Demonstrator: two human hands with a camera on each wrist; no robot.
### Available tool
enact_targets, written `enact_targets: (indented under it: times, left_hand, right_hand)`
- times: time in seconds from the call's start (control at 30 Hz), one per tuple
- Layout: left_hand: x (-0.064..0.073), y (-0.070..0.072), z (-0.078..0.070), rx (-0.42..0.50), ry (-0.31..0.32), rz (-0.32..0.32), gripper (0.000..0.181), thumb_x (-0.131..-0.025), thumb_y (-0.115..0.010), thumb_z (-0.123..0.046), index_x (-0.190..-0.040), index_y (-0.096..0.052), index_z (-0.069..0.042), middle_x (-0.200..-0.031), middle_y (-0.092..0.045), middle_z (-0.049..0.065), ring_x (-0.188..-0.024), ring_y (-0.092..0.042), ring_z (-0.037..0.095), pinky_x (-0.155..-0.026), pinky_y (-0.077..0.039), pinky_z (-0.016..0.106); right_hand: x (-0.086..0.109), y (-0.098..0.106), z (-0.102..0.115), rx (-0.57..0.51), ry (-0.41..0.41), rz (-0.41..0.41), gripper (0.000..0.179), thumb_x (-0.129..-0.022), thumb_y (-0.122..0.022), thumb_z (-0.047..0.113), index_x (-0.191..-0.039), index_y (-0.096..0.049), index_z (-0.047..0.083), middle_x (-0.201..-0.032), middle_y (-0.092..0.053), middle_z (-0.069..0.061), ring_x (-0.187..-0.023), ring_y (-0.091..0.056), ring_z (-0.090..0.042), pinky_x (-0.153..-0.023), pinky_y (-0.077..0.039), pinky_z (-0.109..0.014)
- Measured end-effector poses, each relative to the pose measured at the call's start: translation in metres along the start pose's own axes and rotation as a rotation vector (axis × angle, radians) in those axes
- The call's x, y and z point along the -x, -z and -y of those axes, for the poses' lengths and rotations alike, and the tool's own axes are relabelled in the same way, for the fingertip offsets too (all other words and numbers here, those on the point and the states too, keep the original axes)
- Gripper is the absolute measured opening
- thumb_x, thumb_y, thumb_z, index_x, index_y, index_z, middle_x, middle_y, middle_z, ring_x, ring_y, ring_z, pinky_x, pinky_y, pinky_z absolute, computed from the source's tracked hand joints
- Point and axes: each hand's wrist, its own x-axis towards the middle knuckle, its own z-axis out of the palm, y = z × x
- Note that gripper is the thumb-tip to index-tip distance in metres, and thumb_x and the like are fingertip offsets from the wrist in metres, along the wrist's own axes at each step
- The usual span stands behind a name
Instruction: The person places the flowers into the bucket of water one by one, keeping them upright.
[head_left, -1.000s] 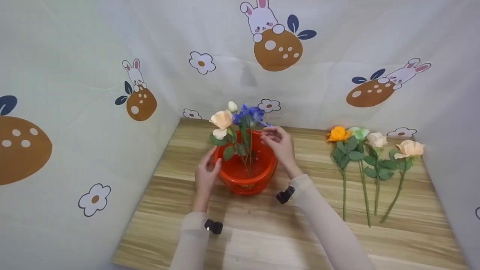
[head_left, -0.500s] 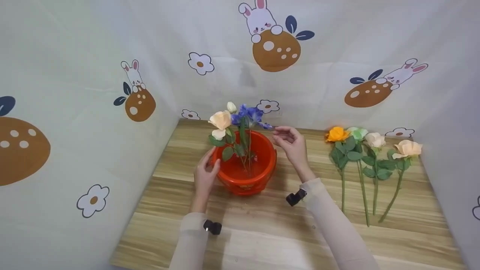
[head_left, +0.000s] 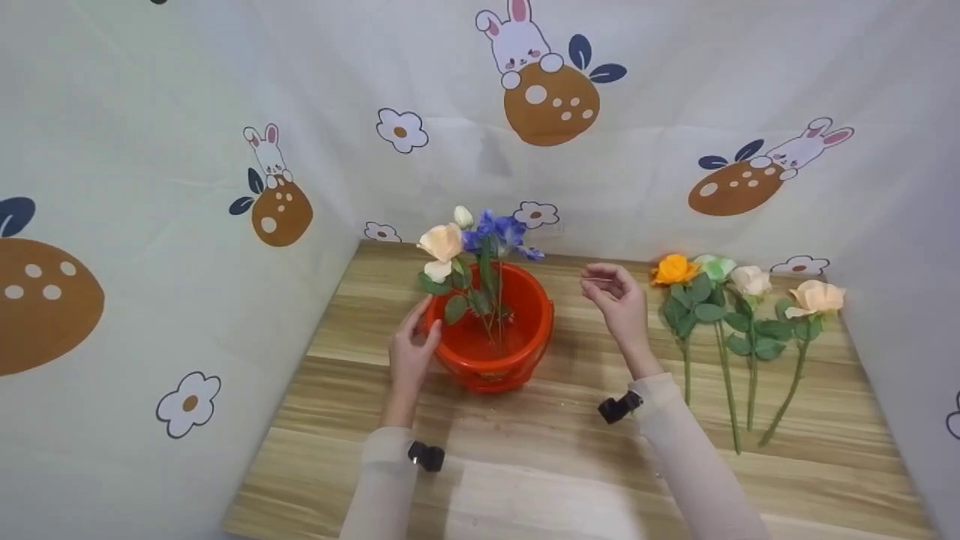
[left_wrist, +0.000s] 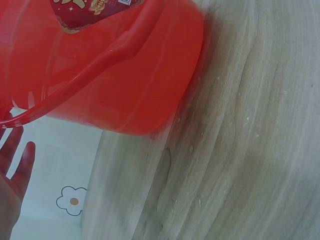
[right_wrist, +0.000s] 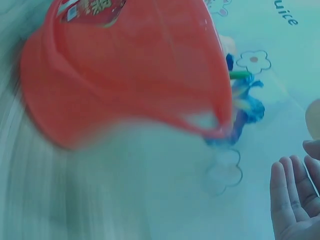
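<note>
In the head view a red bucket (head_left: 487, 367) stands upright on the wooden table. Inside it lean a peach rose (head_left: 441, 241) with a white bud and a blue-purple iris (head_left: 504, 232), stems down. My left hand (head_left: 411, 349) rests its relaxed fingers at the bucket's left rim; the left wrist view has the bucket (left_wrist: 125, 90) with its handle near those fingertips. To the right of the bucket my right hand (head_left: 621, 304) is in the air with loosely bent fingers, holding nothing. The right wrist view shows this hand (right_wrist: 297, 200) apart from the bucket.
On the table's right side lie an orange rose (head_left: 675, 268), a green flower (head_left: 716, 266), a cream rose (head_left: 752, 280) and another peach rose (head_left: 816, 298), stems toward the front. A printed cloth (head_left: 450, 172) forms walls behind and beside the wooden table (head_left: 330, 405).
My right hand has moved away from the iris and the bucket, rightward toward the flowers lying on the table. The left hand stays at the rim.
</note>
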Motion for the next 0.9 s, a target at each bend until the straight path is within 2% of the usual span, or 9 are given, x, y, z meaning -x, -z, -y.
enact_targets:
  times: [0.13, 0.4, 0.53, 0.7, 0.9]
  left_hand:
    - [0.000, 0.001, -0.001, -0.022, 0.007, 0.012, 0.040, -0.091, -0.067, -0.002, -0.130, -0.063, 0.005, -0.133, -0.062, 0.025, -0.123, -0.060, 0.036, -0.094, -0.045, 0.010]
    - [-0.005, -0.007, 0.036, -0.046, 0.006, -0.016, 0.042, -0.089, -0.069, -0.002, -0.131, -0.064, -0.002, -0.134, -0.065, 0.018, -0.114, -0.063, 0.032, -0.091, -0.047, 0.014]
    - [-0.006, -0.008, 0.040, -0.021, 0.010, -0.002, 0.042, -0.090, -0.070, -0.007, -0.132, -0.066, -0.009, -0.134, -0.066, 0.012, -0.117, -0.064, 0.026, -0.093, -0.049, 0.016]
    - [-0.007, -0.008, 0.042, -0.031, 0.011, -0.005, 0.043, -0.090, -0.070, -0.010, -0.132, -0.066, -0.014, -0.135, -0.066, 0.007, -0.115, -0.064, 0.021, -0.092, -0.048, 0.014]
    - [-0.004, -0.006, 0.045, -0.017, 0.008, -0.008, 0.043, -0.090, -0.070, -0.011, -0.133, -0.066, -0.014, -0.135, -0.066, 0.008, -0.117, -0.064, 0.023, -0.092, -0.048, 0.012]
  right_hand:
    - [0.002, 0.012, -0.003, -0.032, -0.006, -0.030, 0.030, -0.087, -0.069, -0.008, -0.114, -0.060, -0.018, -0.097, -0.073, -0.010, -0.084, -0.071, -0.011, -0.074, -0.060, -0.023]
    - [0.008, 0.039, -0.009, -0.037, -0.019, -0.088, 0.031, -0.087, -0.068, -0.009, -0.115, -0.059, -0.019, -0.095, -0.074, -0.002, -0.082, -0.070, -0.009, -0.075, -0.059, -0.021]
    - [0.011, 0.057, -0.013, -0.016, -0.034, -0.133, 0.031, -0.088, -0.068, -0.008, -0.115, -0.059, -0.019, -0.095, -0.075, 0.000, -0.083, -0.071, -0.010, -0.075, -0.059, -0.020]
    - [0.016, 0.077, -0.018, 0.029, -0.058, -0.185, 0.031, -0.088, -0.070, -0.005, -0.116, -0.061, -0.016, -0.092, -0.074, 0.005, -0.081, -0.070, -0.007, -0.074, -0.059, -0.019]
    - [0.024, 0.101, -0.019, -0.014, -0.146, -0.256, 0.033, -0.089, -0.066, -0.009, -0.119, -0.058, -0.017, -0.093, -0.075, 0.003, -0.080, -0.070, -0.008, -0.075, -0.059, -0.019]
